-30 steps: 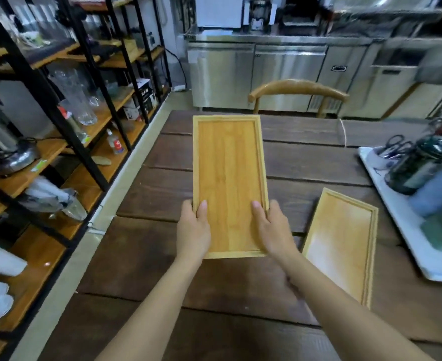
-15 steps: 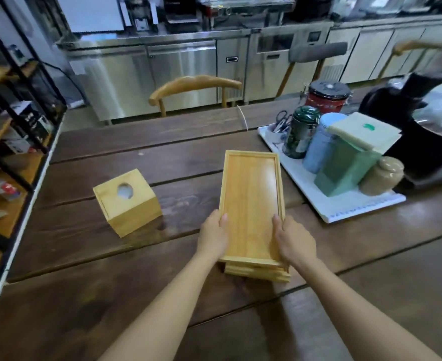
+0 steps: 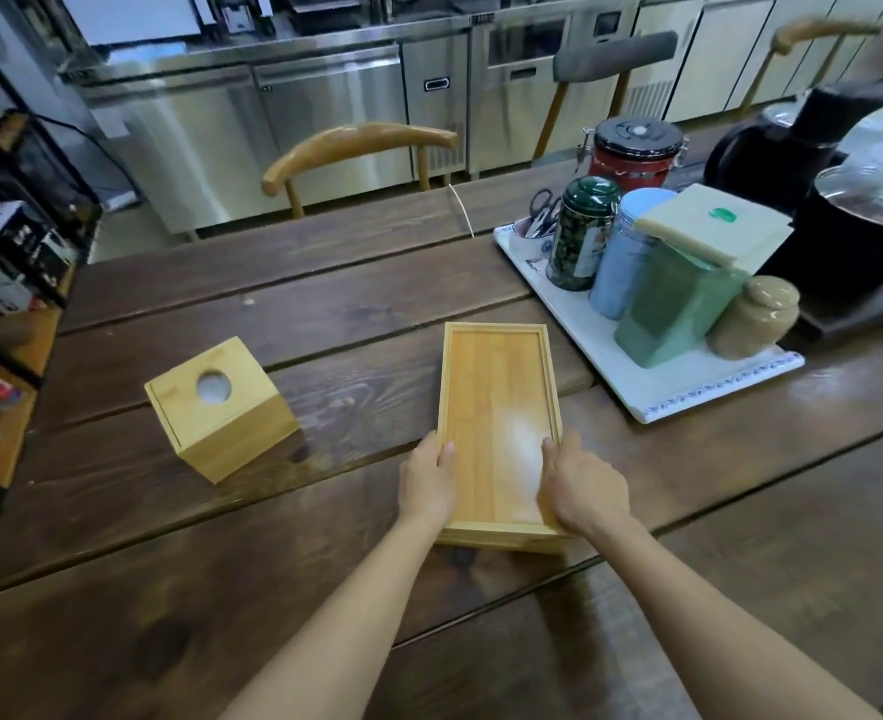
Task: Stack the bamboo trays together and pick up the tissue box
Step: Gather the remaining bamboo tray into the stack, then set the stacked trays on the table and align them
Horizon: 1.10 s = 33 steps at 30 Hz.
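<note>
Two bamboo trays (image 3: 496, 397) lie stacked on the dark wooden table, the upper one squarely over the lower, whose front edge shows beneath. My left hand (image 3: 427, 480) grips the stack's near left side, thumb on the rim. My right hand (image 3: 582, 485) grips the near right side the same way. A cube-shaped bamboo tissue box (image 3: 221, 415) with a round hole on top stands on the table to the left of the trays, apart from both hands.
A white tray (image 3: 652, 397) at the right carries several jars and a green container. Black kettles (image 3: 855, 231) stand behind it. A wooden chair (image 3: 356, 142) sits at the table's far side. Black shelving (image 3: 8, 283) lines the left edge.
I carried the tray from the left of the table to the right and set it onto the second tray. Half a second ago it sat slightly askew; now the two line up.
</note>
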Motion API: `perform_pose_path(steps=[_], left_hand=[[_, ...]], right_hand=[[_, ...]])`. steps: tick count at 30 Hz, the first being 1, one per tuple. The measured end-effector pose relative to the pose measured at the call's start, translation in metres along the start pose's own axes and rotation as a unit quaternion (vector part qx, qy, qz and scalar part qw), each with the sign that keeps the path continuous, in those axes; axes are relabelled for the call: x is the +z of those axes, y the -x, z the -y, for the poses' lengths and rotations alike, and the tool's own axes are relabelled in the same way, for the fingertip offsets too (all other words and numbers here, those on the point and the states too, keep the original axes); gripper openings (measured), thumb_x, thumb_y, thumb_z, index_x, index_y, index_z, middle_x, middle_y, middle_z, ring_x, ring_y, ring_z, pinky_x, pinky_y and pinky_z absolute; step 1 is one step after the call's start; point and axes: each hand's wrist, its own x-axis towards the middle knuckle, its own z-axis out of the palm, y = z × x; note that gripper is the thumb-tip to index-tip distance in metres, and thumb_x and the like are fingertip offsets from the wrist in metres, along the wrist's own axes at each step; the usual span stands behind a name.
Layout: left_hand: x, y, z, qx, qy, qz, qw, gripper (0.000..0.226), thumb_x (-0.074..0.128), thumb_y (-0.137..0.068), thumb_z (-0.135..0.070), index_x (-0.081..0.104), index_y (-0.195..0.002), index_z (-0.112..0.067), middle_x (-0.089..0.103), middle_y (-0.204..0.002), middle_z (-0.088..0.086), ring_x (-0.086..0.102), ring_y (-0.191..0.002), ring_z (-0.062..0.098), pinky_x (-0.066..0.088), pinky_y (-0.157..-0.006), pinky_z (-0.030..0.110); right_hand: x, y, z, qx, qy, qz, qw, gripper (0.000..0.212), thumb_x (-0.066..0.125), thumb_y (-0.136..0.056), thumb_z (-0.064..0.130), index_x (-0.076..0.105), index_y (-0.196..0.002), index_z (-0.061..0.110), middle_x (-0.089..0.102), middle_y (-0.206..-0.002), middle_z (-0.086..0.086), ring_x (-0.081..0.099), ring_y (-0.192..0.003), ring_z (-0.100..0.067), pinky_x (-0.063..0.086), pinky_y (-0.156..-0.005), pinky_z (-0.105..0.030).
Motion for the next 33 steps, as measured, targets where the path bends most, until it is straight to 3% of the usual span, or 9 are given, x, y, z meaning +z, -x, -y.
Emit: perform_pose_path(steps=[6,10,13,17,23,27,30,32,33], left_hand=[[0.001,-0.004,0.007,0.002,0.022,0.019,1.000,0.029,0.040,-0.098,-0.027,0.060,-0.117,-0.017,0.066,-0.112,0.002,0.059,-0.103,0.023,0.046,-0.085,0.035],[-0.001,-0.003,0.009,0.013,0.043,0.028,0.999,0.031,0.042,-0.098,-0.027,0.058,-0.123,-0.020,0.065,-0.117,-0.002,0.058,-0.107,0.019,0.045,-0.086,0.032],[0.000,-0.005,0.010,0.003,0.055,0.033,0.998,0.034,0.042,-0.098,-0.029,0.054,-0.129,-0.021,0.062,-0.124,-0.001,0.056,-0.115,0.021,0.045,-0.095,0.037],[-0.002,-0.011,0.006,-0.016,0.117,0.072,0.990,0.040,0.041,-0.098,-0.032,0.044,-0.137,-0.027,0.057,-0.130,-0.005,0.052,-0.121,0.018,0.043,-0.103,0.041],[-0.005,-0.028,-0.010,-0.051,0.228,0.164,0.958,0.045,0.042,-0.098,-0.031,0.031,-0.142,-0.032,0.050,-0.131,-0.006,0.050,-0.114,0.014,0.043,-0.090,0.033],[-0.005,-0.047,-0.012,-0.068,0.255,0.161,0.951,0.049,0.044,-0.097,-0.033,0.030,-0.144,-0.035,0.050,-0.136,-0.003,0.051,-0.119,0.018,0.043,-0.093,0.038],[-0.003,-0.063,-0.016,-0.075,0.279,0.166,0.943,0.050,0.045,-0.096,-0.035,0.031,-0.144,-0.035,0.051,-0.139,0.000,0.051,-0.122,0.021,0.044,-0.098,0.044],[-0.003,-0.073,-0.019,-0.075,0.289,0.168,0.939,0.048,0.044,-0.096,-0.036,0.034,-0.143,-0.035,0.053,-0.137,0.001,0.054,-0.120,0.021,0.047,-0.094,0.043],[-0.002,-0.078,-0.020,-0.075,0.295,0.170,0.937,0.047,0.044,-0.096,-0.036,0.035,-0.143,-0.035,0.055,-0.135,0.001,0.055,-0.117,0.020,0.048,-0.092,0.042]], right_hand=[[0.001,-0.003,0.001,0.013,0.038,0.006,0.999,0.045,0.018,-0.098,0.040,0.046,-0.113,0.008,0.068,-0.106,-0.017,0.063,-0.097,-0.036,0.043,-0.078,-0.040],[-0.005,-0.005,0.001,0.010,0.053,0.027,0.998,0.047,0.020,-0.098,0.040,0.048,-0.116,0.006,0.067,-0.110,-0.017,0.062,-0.100,-0.035,0.040,-0.075,-0.037],[-0.006,-0.007,-0.002,0.005,0.038,0.018,0.999,0.047,0.024,-0.098,0.041,0.051,-0.111,0.006,0.066,-0.109,-0.016,0.061,-0.099,-0.035,0.038,-0.073,-0.036],[0.001,-0.016,-0.008,0.006,-0.103,0.013,0.995,0.035,0.037,-0.095,0.038,0.052,-0.108,0.009,0.063,-0.108,-0.011,0.058,-0.102,-0.031,0.043,-0.080,-0.038],[-0.007,-0.028,0.002,-0.057,-0.325,0.092,0.940,0.047,0.041,-0.096,0.017,0.029,-0.141,0.017,0.046,-0.131,0.004,0.043,-0.117,-0.008,0.030,-0.095,-0.022],[-0.005,-0.044,0.004,0.015,-0.415,0.103,0.904,0.056,0.044,-0.095,0.025,0.024,-0.147,0.018,0.042,-0.144,-0.001,0.043,-0.129,-0.018,0.034,-0.099,-0.029],[-0.004,-0.063,0.004,0.070,-0.446,0.110,0.885,0.063,0.048,-0.090,0.041,0.026,-0.147,0.023,0.042,-0.147,-0.002,0.042,-0.132,-0.025,0.035,-0.108,-0.043],[-0.005,-0.075,0.003,0.075,-0.477,0.120,0.867,0.061,0.051,-0.087,0.047,0.034,-0.142,0.026,0.050,-0.140,-0.001,0.050,-0.124,-0.023,0.043,-0.102,-0.044],[-0.008,-0.079,0.005,0.064,-0.492,0.123,0.859,0.055,0.051,-0.089,0.044,0.038,-0.140,0.026,0.053,-0.134,0.002,0.055,-0.117,-0.018,0.048,-0.093,-0.038]])
